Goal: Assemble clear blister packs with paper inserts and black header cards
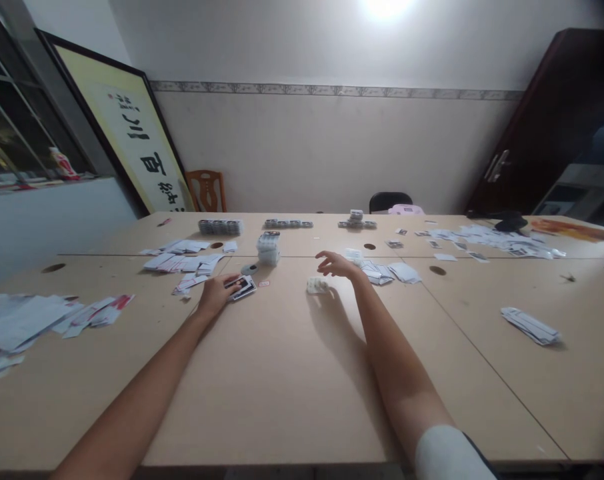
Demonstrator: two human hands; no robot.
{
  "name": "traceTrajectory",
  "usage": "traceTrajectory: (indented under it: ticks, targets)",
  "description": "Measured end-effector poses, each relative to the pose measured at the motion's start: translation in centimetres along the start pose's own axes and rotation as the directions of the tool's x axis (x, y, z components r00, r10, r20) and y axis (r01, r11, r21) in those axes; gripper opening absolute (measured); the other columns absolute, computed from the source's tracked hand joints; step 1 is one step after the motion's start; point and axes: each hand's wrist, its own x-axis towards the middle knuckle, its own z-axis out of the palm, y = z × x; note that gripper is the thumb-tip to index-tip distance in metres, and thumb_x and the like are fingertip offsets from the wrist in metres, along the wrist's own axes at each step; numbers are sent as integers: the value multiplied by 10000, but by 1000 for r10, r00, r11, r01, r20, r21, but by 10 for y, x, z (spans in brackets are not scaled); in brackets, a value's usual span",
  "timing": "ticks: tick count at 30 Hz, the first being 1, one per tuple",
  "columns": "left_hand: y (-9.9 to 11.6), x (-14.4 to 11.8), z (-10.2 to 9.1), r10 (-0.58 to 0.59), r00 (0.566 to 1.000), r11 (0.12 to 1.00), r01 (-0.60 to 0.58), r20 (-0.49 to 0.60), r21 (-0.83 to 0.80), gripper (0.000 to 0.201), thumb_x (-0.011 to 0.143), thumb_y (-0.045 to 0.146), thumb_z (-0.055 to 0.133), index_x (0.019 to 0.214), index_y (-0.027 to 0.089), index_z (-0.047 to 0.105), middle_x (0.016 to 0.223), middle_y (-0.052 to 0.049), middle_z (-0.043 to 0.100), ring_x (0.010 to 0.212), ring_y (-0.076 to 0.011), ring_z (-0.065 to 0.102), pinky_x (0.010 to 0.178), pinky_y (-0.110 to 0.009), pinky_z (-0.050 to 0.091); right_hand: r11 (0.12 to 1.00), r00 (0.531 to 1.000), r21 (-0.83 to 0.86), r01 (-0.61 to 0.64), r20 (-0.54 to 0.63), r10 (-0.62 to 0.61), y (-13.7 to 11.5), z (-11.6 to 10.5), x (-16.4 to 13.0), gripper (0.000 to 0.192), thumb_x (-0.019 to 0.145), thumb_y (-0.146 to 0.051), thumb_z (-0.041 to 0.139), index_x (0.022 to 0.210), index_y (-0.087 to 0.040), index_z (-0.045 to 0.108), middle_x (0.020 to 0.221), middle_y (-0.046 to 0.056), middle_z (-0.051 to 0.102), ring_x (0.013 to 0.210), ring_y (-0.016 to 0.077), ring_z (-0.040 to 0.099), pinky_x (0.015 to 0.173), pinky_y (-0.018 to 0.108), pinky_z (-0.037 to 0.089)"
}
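Two bare forearms reach across a broad, pale tabletop [282, 387] with a smooth, wood-toned finish. The left hand [215, 295] has its grip closed on a few flat, rectangular dark cards [243, 288] with white borders, which lie at the tabletop near its middle. The right hand [338, 263] is raised, its grip apart with fingers loosely curled around nothing, above and just beside a small, pale, blocky stack [317, 285]. A white sleeve [449, 453] covers the right upper arm.

Just beyond the dark cards stands a taller, squared stack [269, 249], whitish along its sides, with a flat grey disc [249, 269] near its foot. A tiny slip [265, 284] with red print lies close by. Thin, creased white paper packets [182, 263] overlap to the left, and a slim bundle [531, 326] of folded paper lies well apart on the right. Along the far side sit low, neat rows of stacked cards [221, 227].

Straight seams and dark round holes mark the tabletop. Behind it rises a plain, light wall [307, 140] with a narrow patterned border. A framed calligraphy panel [142, 140] leans at left near a carved wooden chair [206, 190]; a dark door [542, 120] stands at right.
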Motion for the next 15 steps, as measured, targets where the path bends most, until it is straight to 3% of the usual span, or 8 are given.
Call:
traceTrajectory:
  ticks: [9,15]
  targets:
    - [-2,0,-3,1,1000,991,-4,-19,-136,372,654,326,725,999,187,747,1213,-118,741,1201,-317,653,1081,-421,470,999,999,-39,-35,23,36,4,0,2,391,858,-162,690,1229,-213,576,1113,92,730,798,168,728,590,198,495]
    - [15,-5,-7,-63,989,960,24,-132,-280,351,658,331,709,952,141,722,1118,-146,760,1099,-335,703,981,-421,538,997,998,-61,-45,39,47,-2,-2,-2,408,868,-154,695,1251,-200,564,1118,105,730,790,171,733,589,200,490]
